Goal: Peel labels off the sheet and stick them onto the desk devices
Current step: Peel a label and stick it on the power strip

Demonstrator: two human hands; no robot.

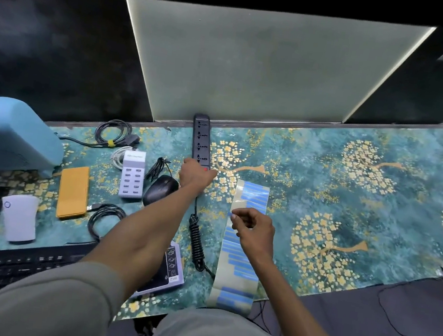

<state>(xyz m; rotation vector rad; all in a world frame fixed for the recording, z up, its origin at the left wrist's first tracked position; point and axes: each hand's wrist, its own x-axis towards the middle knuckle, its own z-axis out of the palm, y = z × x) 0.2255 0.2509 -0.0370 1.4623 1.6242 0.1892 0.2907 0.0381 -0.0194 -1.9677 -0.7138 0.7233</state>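
1. Two hands are over the patterned teal surface [352, 203]. The left hand [195, 174] reaches far forward and rests on the near end of the black power strip [201, 139], by its red switch; whether its fingers curl round the strip cannot be told.
2. The right hand [255, 233] hovers nearer the body, its thumb and forefinger pinching a small blue label [231, 214] — the other fingers are loosely curled.
3. Directly under the right hand lies the label sheet [242, 256], a long pale strip with rows of blue labels running from just beyond the hand back to the near edge of the surface.
4. Between the two forearms, the power strip's coiled black cord [196, 242] trails toward the body, just left of the sheet.
5. Left of the left hand sit a black mouse [160, 190], a white multi-port USB charger [132, 174] and an orange power bank [73, 192], side by side.
6. Further left — a white rounded device [19, 217] and a pale blue appliance [6, 134].
7. Under the left forearm a black keyboard [1, 270] and a small device with a printed panel [172, 265] are partly hidden.
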